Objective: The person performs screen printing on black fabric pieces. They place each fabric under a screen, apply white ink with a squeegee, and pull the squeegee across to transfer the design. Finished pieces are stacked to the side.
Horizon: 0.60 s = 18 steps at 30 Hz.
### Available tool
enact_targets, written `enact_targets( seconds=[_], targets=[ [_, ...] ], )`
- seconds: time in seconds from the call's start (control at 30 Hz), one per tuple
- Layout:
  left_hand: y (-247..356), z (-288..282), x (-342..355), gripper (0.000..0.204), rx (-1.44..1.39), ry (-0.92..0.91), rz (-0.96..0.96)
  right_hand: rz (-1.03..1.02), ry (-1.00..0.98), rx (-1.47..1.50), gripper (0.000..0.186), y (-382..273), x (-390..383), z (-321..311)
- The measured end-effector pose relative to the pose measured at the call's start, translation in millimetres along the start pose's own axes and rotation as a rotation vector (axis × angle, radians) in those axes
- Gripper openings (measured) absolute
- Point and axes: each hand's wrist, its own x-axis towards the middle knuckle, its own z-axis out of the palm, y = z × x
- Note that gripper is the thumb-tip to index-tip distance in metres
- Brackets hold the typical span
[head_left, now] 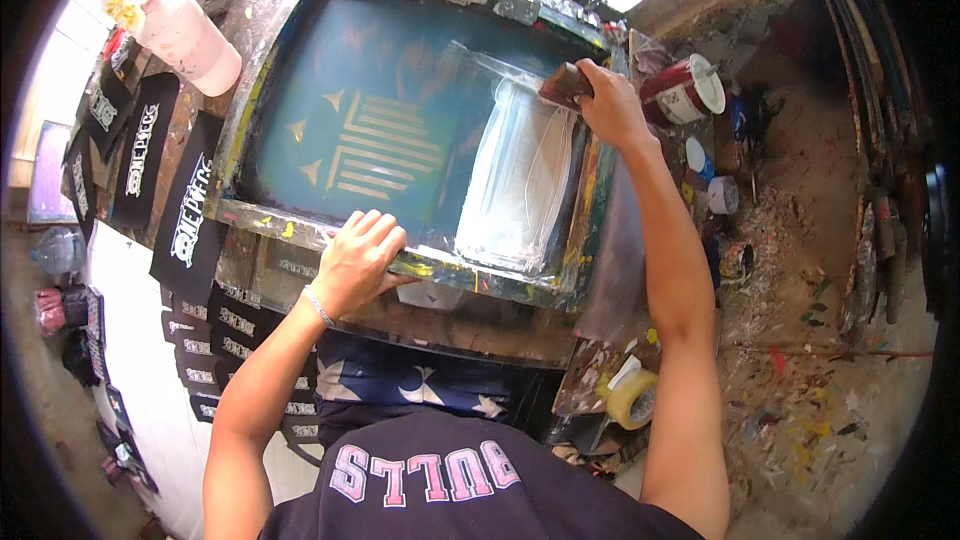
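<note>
A paint-smeared screen printing frame (262,224) lies in front of me, its blue-green mesh (335,50) bearing a pale striped pattern and small triangles. My left hand (362,258) is closed over the frame's near edge, left of its middle. On the right part of the mesh, white ink (515,185) covers a tall rectangular patch. At the far end of that patch, my right hand (610,105) grips a squeegee (563,86) with a brown wooden handle. A thin whitish streak runs from the squeegee toward the left. Whatever lies under the screen is hidden.
Black strips (190,215) with white prints lie left of the frame, near a pink plastic jug (190,40). Smaller printed black pieces (238,325) are laid in rows nearer me. At right stand a red and white paint can (685,90) and a tape roll (632,400).
</note>
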Motion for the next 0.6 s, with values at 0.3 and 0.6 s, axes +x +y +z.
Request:
enact_targets(
  seconds=[0.3, 0.6],
  targets=[
    [3, 0, 1, 0.052, -0.035, 0.021, -0.009, 0.014, -0.028, 0.092, 0.023, -70, -97, 12],
    [3, 4, 2, 0.049, -0.014, 0.029, -0.004, -0.034, -0.091, 0.193, 0.031, -137, -177, -1]
  ],
)
